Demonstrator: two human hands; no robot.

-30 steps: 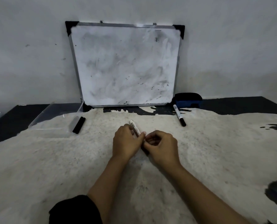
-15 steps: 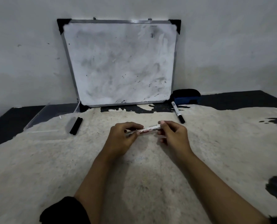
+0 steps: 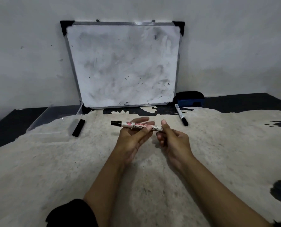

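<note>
A white board marker [image 3: 131,125] with a black cap lies level above the table, cap pointing left. My left hand [image 3: 131,141] is palm-up under it, thumb laid across the barrel and fingers behind it, pinching its middle. My right hand [image 3: 174,141] pinches the marker's right end between thumb and curled fingers. A smudged whiteboard [image 3: 123,64] leans on the wall behind.
A second capped marker [image 3: 181,114] lies at the back right, in front of a blue and black eraser [image 3: 190,99]. A black marker-like object [image 3: 78,128] lies beside a clear plastic tray [image 3: 43,122] at the back left. The worn tabletop [image 3: 71,169] spreads in front.
The marker swung from upright between both closed hands to level. My left hand turned palm-up and opened out under it; the black cap now shows at the left end.
</note>
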